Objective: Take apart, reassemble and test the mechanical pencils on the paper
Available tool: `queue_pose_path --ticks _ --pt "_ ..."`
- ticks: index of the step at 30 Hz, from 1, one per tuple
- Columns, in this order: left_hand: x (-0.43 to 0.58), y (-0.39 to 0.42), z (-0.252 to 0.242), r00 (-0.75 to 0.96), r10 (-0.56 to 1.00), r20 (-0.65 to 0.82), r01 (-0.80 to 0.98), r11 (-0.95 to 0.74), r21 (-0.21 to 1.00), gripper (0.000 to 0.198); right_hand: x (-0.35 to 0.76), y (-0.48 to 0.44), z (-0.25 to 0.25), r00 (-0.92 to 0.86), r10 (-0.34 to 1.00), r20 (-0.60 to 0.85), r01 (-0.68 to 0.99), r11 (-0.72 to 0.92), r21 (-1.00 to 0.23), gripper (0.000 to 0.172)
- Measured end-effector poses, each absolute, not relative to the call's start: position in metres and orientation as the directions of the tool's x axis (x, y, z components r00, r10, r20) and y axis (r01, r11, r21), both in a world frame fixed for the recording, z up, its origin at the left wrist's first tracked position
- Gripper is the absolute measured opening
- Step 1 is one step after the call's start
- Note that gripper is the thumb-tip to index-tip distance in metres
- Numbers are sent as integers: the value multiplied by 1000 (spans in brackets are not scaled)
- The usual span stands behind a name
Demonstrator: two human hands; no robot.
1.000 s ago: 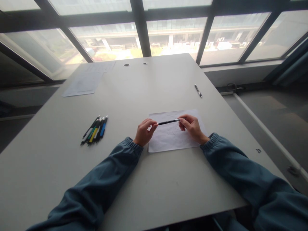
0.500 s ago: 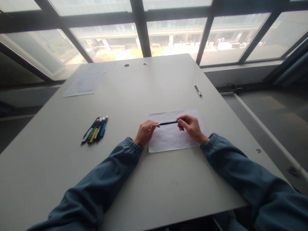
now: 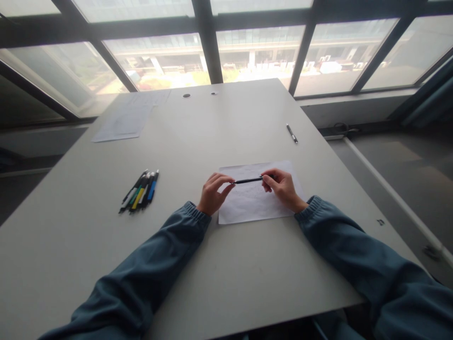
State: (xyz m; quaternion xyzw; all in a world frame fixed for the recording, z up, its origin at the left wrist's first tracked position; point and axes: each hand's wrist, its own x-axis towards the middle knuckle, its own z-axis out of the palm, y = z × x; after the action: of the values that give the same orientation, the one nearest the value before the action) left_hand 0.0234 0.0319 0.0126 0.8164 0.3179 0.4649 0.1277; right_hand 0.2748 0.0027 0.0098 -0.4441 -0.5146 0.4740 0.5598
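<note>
Head view: left hand [image 3: 211,194] and right hand [image 3: 283,188] are clamped by the fingertips on opposite ends of a slim black pen [image 3: 247,180] over a white paper sheet [image 3: 252,208], guessing for steadiness. Bunched multicoloured slim pens [image 3: 140,192] sit left, probably kept handy; farther off, a lone black-and-silver pen [image 3: 292,133].

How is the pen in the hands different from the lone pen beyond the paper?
The held pen is pinched by the left hand and right hand; the lone pen lies untouched on the table. The held pen runs nearly sideways in view, the lone pen diagonally. The held pen appears over the paper, the lone pen beyond it. Both look slim and mostly dark.
</note>
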Motion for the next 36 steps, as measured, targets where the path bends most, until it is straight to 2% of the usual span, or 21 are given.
queue_pose_path --ticks 16,21,31,36 --pt "23 32 9 361 679 639 411 -731 545 13 276 4 8 -38 987 156 -61 153 -986 35" --pt "23 32 8 369 676 638 406 -735 543 13 276 5 5 -49 979 196 -17 196 -980 39" --pt "22 31 8 353 702 618 412 -710 571 20 279 3 5 -73 980 187 25 189 -982 26" --pt "21 31 9 357 724 590 399 -689 605 25 278 4 3 -117 964 240 31 245 -969 22"
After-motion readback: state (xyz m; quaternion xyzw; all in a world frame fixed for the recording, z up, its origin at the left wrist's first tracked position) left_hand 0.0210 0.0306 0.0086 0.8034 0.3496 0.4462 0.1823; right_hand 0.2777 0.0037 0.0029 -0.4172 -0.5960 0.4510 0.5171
